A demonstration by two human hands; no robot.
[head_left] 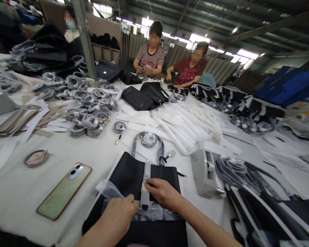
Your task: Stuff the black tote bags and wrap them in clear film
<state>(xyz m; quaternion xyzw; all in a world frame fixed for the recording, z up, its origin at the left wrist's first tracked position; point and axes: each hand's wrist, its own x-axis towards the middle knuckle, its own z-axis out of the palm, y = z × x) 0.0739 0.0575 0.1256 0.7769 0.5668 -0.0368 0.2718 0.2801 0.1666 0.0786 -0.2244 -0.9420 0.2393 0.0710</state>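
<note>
A black handbag (127, 171) lies on the table in front of me, with its plastic-wrapped handle (161, 144) toward the far side. A closure strap (145, 168) covered in pale film runs down its middle. Clear plastic film (159, 214) crosses the bag below the strap and bunches up at the left. My left hand (119, 212) is closed on this film, its fingertips just left of the strap's end. My right hand (164, 193) rests on the strap from the right, fingers stretched over it; its thumb is mostly hidden.
A phone (64, 192) and a small round dish (36, 158) lie left. A tape dispenser (204, 173) stands right, beside wrapped straps (231, 166). Coiled straps (90, 120), white foam strips (182, 127) and black bags (136, 97) lie farther back. Two co-workers (150, 56) are across the table.
</note>
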